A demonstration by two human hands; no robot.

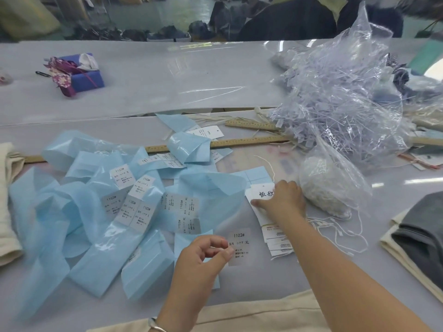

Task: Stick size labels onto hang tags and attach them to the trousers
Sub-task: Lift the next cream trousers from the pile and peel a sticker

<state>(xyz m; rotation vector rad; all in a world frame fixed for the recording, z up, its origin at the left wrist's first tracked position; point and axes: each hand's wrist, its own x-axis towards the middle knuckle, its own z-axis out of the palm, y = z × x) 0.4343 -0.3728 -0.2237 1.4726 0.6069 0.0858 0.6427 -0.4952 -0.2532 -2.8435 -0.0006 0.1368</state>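
Note:
My left hand (203, 257) pinches an XL size label (239, 246) by its left edge, just above the table near the front. My right hand (282, 200) reaches forward and grips the top white hang tag (260, 194) of a stack; more hang tags (278, 238) fan out beneath my wrist. Blue backing strips (100, 212) carrying several size labels lie tangled at the left. Cream trousers (251, 315) lie at the front edge below my arms. A bundle of white tag strings (335, 231) lies to the right of the tags.
A clear plastic bag of shredded strips (335, 104) fills the back right, with a small bag of white strings (323, 188) beside my right hand. Wooden rulers (244, 141) cross the middle. Grey and cream folded trousers (419, 238) sit at right; a purple box (81, 73) at back left.

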